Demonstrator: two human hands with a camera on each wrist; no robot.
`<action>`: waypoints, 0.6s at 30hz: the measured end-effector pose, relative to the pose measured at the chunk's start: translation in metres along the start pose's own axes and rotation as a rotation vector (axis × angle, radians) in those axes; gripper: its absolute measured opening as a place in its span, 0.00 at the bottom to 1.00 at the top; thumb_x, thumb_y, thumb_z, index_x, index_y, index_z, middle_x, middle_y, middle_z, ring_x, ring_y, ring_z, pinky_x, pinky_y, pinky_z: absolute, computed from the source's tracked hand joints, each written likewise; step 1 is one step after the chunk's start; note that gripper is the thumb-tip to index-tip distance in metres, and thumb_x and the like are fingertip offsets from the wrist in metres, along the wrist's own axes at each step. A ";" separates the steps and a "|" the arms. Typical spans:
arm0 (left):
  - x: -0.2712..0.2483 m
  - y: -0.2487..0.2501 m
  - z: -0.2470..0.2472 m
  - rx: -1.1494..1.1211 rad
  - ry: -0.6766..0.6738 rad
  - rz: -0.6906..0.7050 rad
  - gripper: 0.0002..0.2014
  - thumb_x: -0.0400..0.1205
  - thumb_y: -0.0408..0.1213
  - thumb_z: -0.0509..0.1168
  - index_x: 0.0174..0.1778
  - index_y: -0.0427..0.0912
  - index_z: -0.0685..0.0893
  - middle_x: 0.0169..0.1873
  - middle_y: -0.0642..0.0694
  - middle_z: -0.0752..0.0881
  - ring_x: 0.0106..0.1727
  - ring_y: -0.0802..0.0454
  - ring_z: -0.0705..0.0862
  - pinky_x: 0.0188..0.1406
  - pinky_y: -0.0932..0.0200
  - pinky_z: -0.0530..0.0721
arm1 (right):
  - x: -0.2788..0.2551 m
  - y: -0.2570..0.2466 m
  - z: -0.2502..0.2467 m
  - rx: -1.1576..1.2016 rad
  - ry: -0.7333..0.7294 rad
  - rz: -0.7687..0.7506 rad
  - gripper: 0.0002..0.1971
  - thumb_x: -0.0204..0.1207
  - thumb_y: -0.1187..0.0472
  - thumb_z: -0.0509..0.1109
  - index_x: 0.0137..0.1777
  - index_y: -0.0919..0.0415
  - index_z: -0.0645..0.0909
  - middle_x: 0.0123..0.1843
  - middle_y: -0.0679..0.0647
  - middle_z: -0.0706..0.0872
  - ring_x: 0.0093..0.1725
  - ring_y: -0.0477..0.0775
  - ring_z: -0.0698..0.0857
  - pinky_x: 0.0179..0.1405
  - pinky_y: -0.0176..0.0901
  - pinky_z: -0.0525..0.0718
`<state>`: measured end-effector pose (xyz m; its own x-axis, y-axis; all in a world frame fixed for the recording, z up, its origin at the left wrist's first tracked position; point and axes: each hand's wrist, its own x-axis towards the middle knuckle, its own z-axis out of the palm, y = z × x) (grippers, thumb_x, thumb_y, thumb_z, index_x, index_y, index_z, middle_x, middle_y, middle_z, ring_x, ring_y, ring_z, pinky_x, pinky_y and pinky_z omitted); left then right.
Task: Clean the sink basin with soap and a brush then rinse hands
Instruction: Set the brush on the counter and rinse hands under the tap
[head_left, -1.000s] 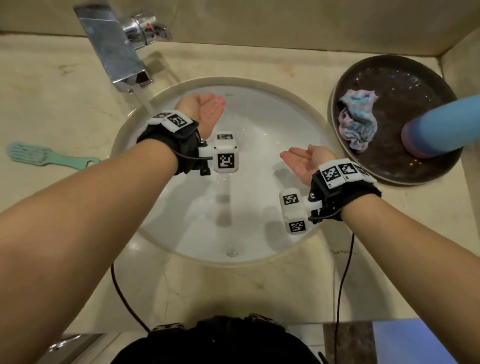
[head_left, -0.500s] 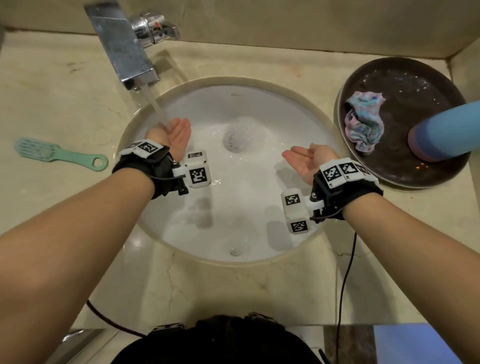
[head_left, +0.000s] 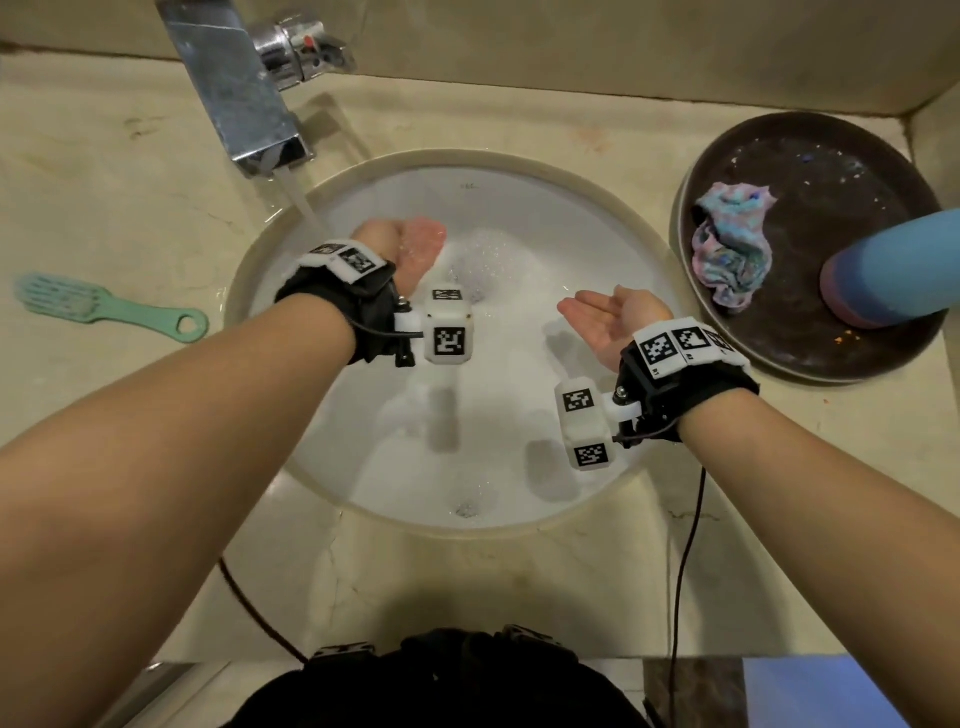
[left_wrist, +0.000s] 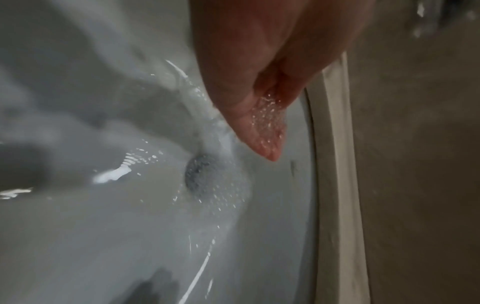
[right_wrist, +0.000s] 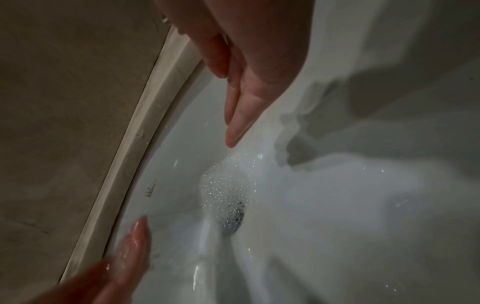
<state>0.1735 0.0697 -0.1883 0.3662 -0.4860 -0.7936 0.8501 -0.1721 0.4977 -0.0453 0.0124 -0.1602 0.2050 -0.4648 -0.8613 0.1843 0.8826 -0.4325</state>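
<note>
The round white sink basin (head_left: 613, 218) holds foamy water around its drain (left_wrist: 200, 174) (right_wrist: 235, 218). Water runs from the chrome faucet (head_left: 244, 98) onto the back of my left hand (head_left: 410, 249), which is cupped palm up, wet and holding nothing (left_wrist: 262, 127). My right hand (head_left: 602, 317) hovers palm up over the basin's right side, fingers straight and together, empty (right_wrist: 241, 107). The green brush (head_left: 98, 306) lies on the counter left of the sink, apart from both hands.
A dark round tray (head_left: 841, 364) at the right holds a crumpled multicoloured cloth (head_left: 732, 249) and a blue bottle (head_left: 904, 270). A beige wall runs behind the faucet. Cables hang off the counter's near edge.
My left hand drew back under the faucet stream, then shifted right again with water in its palm. Foam has gathered at the drain. The right hand has stayed put.
</note>
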 end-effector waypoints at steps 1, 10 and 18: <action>0.000 -0.002 0.010 0.018 -0.025 -0.018 0.21 0.86 0.28 0.48 0.76 0.28 0.65 0.72 0.37 0.75 0.74 0.46 0.73 0.37 0.67 0.82 | 0.001 -0.002 -0.001 0.007 0.003 0.001 0.23 0.88 0.59 0.47 0.72 0.77 0.69 0.71 0.70 0.76 0.70 0.63 0.78 0.66 0.44 0.80; -0.006 0.002 0.022 0.187 0.033 0.021 0.22 0.89 0.36 0.43 0.79 0.32 0.62 0.78 0.39 0.65 0.79 0.46 0.64 0.78 0.52 0.61 | 0.006 -0.010 0.003 -0.007 0.012 -0.004 0.24 0.89 0.58 0.46 0.73 0.77 0.68 0.72 0.70 0.74 0.71 0.63 0.77 0.68 0.44 0.77; 0.011 0.014 -0.057 -0.052 -0.084 0.151 0.26 0.90 0.33 0.43 0.41 0.28 0.85 0.43 0.34 0.89 0.40 0.47 0.86 0.50 0.62 0.83 | 0.006 -0.001 0.011 -0.036 0.006 -0.014 0.23 0.88 0.58 0.47 0.72 0.77 0.69 0.71 0.69 0.76 0.69 0.63 0.79 0.48 0.41 0.87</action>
<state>0.2115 0.1109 -0.2099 0.4601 -0.5734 -0.6779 0.8071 -0.0481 0.5885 -0.0335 0.0081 -0.1624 0.1969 -0.4769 -0.8566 0.1520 0.8780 -0.4539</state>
